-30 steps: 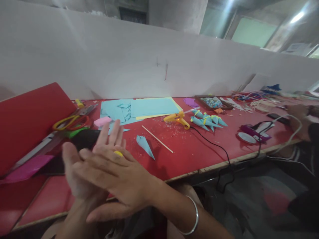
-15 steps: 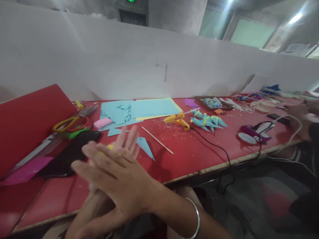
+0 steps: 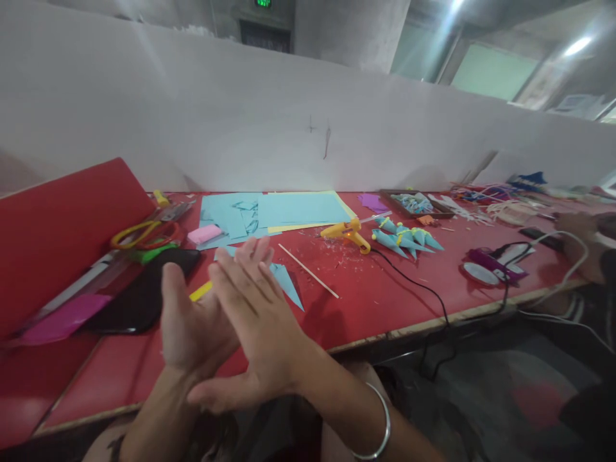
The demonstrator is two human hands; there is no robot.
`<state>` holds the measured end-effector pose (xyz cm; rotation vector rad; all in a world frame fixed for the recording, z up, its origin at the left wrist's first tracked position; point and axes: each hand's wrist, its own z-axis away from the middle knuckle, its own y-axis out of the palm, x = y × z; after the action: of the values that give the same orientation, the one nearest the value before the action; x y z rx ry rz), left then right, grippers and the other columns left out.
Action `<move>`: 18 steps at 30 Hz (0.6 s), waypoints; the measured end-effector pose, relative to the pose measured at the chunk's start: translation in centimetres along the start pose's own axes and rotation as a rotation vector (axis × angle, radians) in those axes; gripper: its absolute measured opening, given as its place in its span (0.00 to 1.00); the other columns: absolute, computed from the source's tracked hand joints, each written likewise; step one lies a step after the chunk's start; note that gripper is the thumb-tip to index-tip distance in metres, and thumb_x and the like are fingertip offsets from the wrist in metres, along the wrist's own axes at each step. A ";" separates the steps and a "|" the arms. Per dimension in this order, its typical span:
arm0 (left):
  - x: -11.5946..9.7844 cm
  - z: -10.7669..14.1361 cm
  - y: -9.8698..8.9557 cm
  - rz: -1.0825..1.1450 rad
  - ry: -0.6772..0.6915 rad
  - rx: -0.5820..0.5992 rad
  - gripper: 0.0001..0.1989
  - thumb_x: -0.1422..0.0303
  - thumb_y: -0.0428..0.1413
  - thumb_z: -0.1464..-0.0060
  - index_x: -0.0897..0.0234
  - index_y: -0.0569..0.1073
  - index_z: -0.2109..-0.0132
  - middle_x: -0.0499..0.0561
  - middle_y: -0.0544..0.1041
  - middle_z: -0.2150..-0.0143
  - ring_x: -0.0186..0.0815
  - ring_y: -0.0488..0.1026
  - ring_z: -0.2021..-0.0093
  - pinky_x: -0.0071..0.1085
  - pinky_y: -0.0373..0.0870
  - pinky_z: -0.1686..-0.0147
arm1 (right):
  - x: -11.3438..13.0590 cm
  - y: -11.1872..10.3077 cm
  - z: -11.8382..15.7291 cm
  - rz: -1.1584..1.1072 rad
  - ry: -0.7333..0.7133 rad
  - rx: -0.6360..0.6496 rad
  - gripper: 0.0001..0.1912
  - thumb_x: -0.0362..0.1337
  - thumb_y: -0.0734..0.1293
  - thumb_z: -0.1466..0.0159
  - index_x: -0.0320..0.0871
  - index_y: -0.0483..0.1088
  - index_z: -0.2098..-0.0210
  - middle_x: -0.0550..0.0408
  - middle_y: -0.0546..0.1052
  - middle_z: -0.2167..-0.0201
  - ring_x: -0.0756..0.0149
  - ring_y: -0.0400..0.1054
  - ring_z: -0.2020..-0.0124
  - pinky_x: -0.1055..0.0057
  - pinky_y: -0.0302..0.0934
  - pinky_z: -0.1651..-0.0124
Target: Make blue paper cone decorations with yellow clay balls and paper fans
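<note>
Palm up above the near part of the red table, my left hand [image 3: 202,327] has its fingers stretched out and its thumb raised. Across its fingers and palm lies my right hand [image 3: 262,321], flat with fingers extended and a silver bangle on the wrist. A narrow yellow strip [image 3: 201,291] shows beside the left thumb; I cannot tell whether it lies between the palms or on the table behind. Just beyond the fingers is a pointed light blue paper piece [image 3: 289,287], partly covered by my hands. A thin wooden stick [image 3: 308,269] rests to its right.
A yellow glue gun [image 3: 346,232] with a black cord lies beyond, beside several blue paper cones [image 3: 407,239] with yellow trim. Blue sheets [image 3: 303,208] are at the back. Scissors [image 3: 137,235] and a black phone-like slab [image 3: 144,298] are left. Another person's hand [image 3: 575,224] is far right.
My right hand has slid to the right over my left palm, so the left thumb and palm now show. The view has shifted slightly; the things on the table stay put.
</note>
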<state>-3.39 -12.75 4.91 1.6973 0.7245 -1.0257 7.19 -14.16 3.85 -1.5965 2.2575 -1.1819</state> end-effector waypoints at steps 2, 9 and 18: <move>-0.6 0.2 -0.4 0.101 0.038 -0.097 0.41 0.38 0.31 0.53 0.55 0.62 0.42 0.43 0.56 0.35 0.40 0.44 0.34 0.36 0.63 0.45 | -0.3 0.0 0.1 -0.004 0.012 -0.004 0.57 0.59 0.65 0.50 0.27 0.36 0.37 0.38 0.41 0.34 0.57 0.29 0.33 0.58 0.34 0.33; 0.1 0.2 0.3 0.431 -0.035 -0.010 0.35 0.44 0.34 0.46 0.56 0.51 0.36 0.46 0.57 0.35 0.37 0.43 0.34 0.39 0.45 0.37 | 0.1 -0.9 0.3 0.044 -0.039 0.167 0.54 0.58 0.65 0.49 0.33 0.38 0.37 0.47 0.43 0.34 0.60 0.30 0.33 0.61 0.30 0.33; -0.2 0.6 -1.7 0.595 0.026 0.102 0.37 0.45 0.36 0.46 0.58 0.43 0.34 0.49 0.63 0.39 0.37 0.61 0.40 0.32 0.64 0.47 | -1.4 0.5 0.3 0.035 0.186 -0.059 0.32 0.42 0.57 0.38 0.36 0.45 0.38 0.44 0.49 0.35 0.57 0.35 0.33 0.51 0.36 0.35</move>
<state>-5.09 -12.71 4.27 1.8553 0.1536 -0.6270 7.53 -13.08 2.85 -1.5181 2.4445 -1.3166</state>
